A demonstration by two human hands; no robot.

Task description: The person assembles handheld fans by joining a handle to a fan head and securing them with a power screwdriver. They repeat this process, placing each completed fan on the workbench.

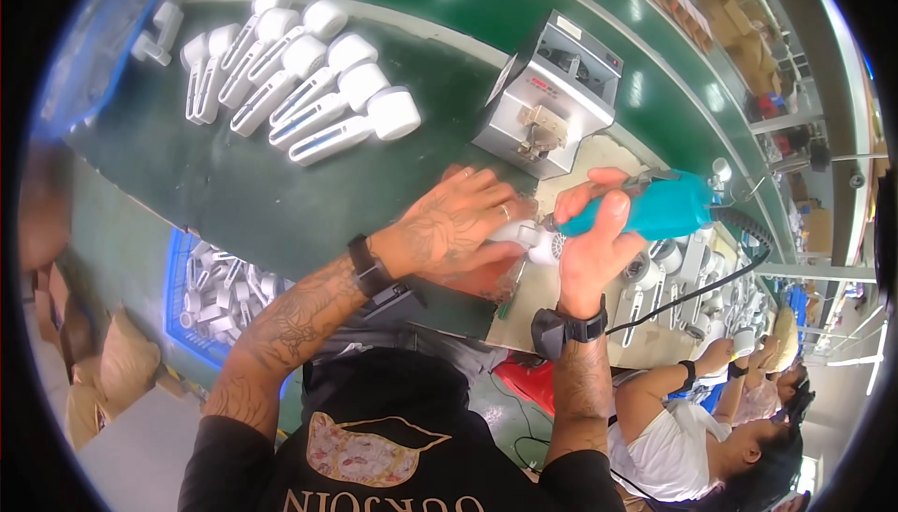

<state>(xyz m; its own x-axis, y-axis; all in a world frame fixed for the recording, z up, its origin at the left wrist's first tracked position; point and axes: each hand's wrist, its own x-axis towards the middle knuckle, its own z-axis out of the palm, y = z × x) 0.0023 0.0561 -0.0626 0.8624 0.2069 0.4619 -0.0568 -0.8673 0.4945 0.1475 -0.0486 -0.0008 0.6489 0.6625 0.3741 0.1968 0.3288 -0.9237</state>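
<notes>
My right hand (603,245) is wrapped round a teal electric screwdriver (675,205), its tip pointing left. At that tip, my left hand (458,222) grips a small white plastic part (543,245) with a round vented end. My left fingers hide much of the part, and whether the bit touches it I cannot tell. Just beyond my hands stands a grey metal bench machine (510,105), open at its top and front. Farther left, several white round-headed plastic units (393,115) with slotted handles lie in a slanting row on the green mat (309,208).
A blue crate (178,316) of white parts stands below the table at left. More white units (645,274) lie to the right of my right hand, where the screwdriver's black cord (697,295) runs. A person in white (669,437) works beside me at right.
</notes>
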